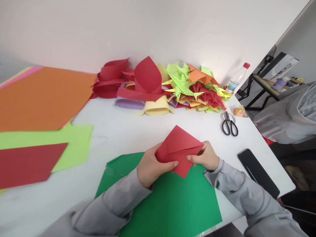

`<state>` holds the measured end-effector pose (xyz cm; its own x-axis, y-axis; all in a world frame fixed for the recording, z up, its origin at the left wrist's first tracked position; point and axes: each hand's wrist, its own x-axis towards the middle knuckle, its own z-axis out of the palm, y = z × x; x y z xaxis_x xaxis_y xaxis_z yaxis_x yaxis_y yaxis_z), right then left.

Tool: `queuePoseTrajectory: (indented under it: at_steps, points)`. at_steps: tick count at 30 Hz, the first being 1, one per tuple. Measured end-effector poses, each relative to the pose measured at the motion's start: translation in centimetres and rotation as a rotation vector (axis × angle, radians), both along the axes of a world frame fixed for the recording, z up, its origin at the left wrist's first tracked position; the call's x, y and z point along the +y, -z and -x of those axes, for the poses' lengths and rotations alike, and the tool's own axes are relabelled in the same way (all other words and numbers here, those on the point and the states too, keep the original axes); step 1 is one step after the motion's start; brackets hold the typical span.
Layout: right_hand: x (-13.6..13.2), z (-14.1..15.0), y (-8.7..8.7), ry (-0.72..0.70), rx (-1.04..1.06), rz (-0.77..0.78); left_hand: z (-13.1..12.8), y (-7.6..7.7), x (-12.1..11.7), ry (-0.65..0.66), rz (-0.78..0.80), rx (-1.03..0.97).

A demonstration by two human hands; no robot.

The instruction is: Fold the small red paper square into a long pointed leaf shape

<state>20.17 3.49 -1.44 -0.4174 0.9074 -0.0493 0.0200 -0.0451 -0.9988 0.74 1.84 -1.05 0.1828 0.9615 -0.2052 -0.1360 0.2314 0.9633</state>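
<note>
Across the frame I saw a white table [98,144]. A big orange paper sheet [46,98] lay at the upper left. A green sheet [170,200] lay at the bottom middle, under my hands. Bright folded paper shapes [192,85] sat in a heap above the center, with black-handled scissors [229,125] to their lower right. Just right of center, above the green sheet, was the folded red paper [179,148]. My left hand [154,164] pinched its left side, thumb on top. My right hand [203,156] pinched its right corner.

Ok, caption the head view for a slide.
Two hands hold folded red paper above a green sheet, with scissors lying to the right.
</note>
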Motion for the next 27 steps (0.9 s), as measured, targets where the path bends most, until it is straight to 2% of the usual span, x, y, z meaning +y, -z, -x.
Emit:
queuePoseTrajectory:
  at_steps: [8,22,27]
  points:
    - [1.3,-1.2,-0.2,0.101,0.044,0.083,0.8,0.0,0.5,0.034,0.031,-0.034]
    - [1.8,-2.1,-1.2,0.042,0.097,0.192,1.1,-0.1,0.6,0.147,0.055,-0.072]
    - [2.1,-2.0,-1.5,0.163,0.122,0.207,0.8,-0.5,0.5,0.125,0.079,-0.033]
